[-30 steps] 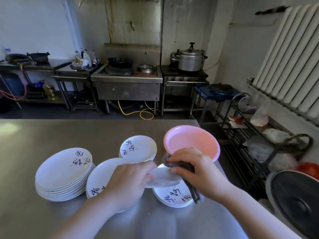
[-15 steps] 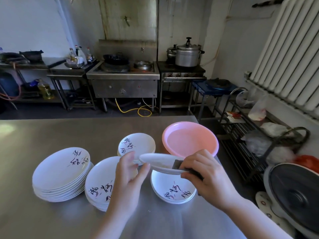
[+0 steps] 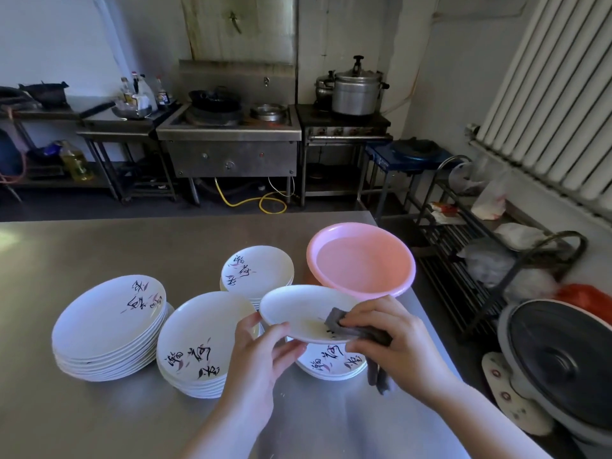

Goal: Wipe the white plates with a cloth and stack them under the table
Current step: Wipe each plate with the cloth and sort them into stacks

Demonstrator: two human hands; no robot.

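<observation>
My left hand [image 3: 261, 352] pinches the near rim of a white plate [image 3: 298, 309], held face up above the steel table [image 3: 99, 246]. With my right hand [image 3: 394, 342] I press a dark grey cloth [image 3: 337, 321] onto the plate's inner surface; the cloth's tail hangs down by my wrist. Under the held plate lies a low stack of white plates [image 3: 331, 362] with black writing. Three more stacks stand to the left: a tall one [image 3: 109, 323], a middle one [image 3: 198, 339] and a small one [image 3: 256, 268].
A pink basin [image 3: 361, 260] with water stands at the table's right edge, just behind the held plate. Right of the table are a wire rack [image 3: 470, 260] with bags and a large black pan [image 3: 563, 359]. Stoves and a pressure cooker [image 3: 356, 91] line the far wall.
The plate has been lifted off the low stack and tipped face up. My right hand moved the cloth from the rim onto the plate's inside. My left hand shifted to the near rim.
</observation>
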